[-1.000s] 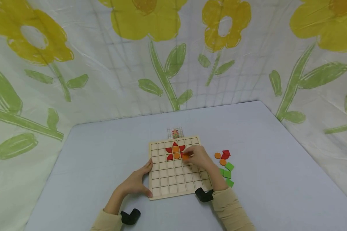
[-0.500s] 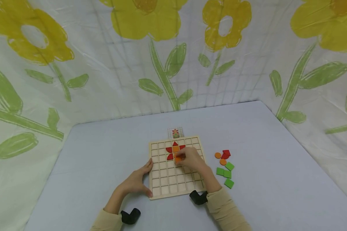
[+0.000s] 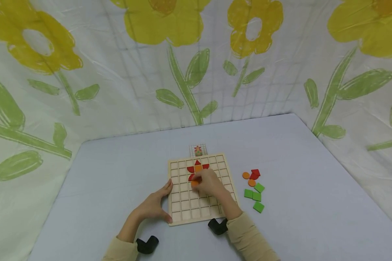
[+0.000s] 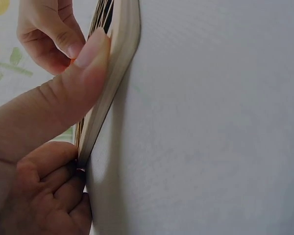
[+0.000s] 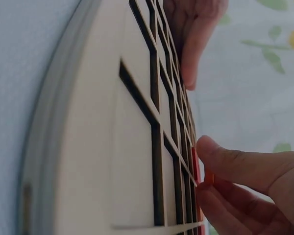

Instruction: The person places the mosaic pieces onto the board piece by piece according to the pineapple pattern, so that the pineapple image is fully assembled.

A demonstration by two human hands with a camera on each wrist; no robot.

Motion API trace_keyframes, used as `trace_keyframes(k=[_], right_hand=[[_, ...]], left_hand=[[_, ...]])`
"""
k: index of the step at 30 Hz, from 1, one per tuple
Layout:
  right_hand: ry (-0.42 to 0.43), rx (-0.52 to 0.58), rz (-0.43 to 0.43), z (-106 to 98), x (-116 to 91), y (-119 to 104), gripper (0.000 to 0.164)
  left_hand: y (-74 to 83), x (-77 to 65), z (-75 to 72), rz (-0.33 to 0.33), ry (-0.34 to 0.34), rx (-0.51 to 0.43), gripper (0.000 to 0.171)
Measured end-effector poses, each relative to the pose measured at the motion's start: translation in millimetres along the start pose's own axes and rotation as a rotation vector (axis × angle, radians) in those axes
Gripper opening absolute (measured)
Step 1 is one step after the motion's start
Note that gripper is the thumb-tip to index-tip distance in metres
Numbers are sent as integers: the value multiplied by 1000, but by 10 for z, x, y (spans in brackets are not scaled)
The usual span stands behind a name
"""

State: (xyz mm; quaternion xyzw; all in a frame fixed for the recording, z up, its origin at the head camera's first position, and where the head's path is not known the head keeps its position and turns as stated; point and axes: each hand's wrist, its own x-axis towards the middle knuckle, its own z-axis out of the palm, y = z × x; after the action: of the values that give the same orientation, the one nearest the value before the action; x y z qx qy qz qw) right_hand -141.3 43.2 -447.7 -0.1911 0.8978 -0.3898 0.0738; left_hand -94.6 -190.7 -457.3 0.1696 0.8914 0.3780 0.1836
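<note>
A square wooden grid board (image 3: 183, 206) lies on the table, with red pieces (image 3: 190, 169) and an orange square (image 3: 198, 168) set in its upper cells. My left hand (image 3: 151, 204) rests along the board's left edge, thumb at the near corner and fingers farther up. The left wrist view shows that thumb (image 4: 81, 78) pressing on the rim. Over the board's upper middle, my right hand (image 3: 210, 183) pinches an orange disc (image 3: 195, 183) between thumb and fingertips. The right wrist view shows the disc (image 5: 208, 178) close over the grid; this hand hides some cells.
Right of the board lie loose orange discs (image 3: 246, 175), red pieces (image 3: 254, 174) and several green squares (image 3: 256, 196). A small gridded picture card (image 3: 197, 149) sits at the board's far edge. Behind the table (image 3: 124, 156) hangs a flower-patterned curtain (image 3: 130, 90).
My right hand has moved left across the board with the orange disc in its fingers. The left hand stays at the board's edge.
</note>
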Motion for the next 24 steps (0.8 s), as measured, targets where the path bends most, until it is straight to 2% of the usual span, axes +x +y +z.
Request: trace_keyframes(k=[4, 11, 24], right_hand=[[-11, -28, 28, 40, 19, -33, 17], [-1, -86, 22, 93, 46, -66, 22], [10, -68, 55, 133, 60, -57, 26]], left_hand=[[-7, -3, -1, 6, -1, 0, 120], [-14, -15, -7, 28, -6, 5, 120], [3, -25, -9, 25, 0, 6, 119]])
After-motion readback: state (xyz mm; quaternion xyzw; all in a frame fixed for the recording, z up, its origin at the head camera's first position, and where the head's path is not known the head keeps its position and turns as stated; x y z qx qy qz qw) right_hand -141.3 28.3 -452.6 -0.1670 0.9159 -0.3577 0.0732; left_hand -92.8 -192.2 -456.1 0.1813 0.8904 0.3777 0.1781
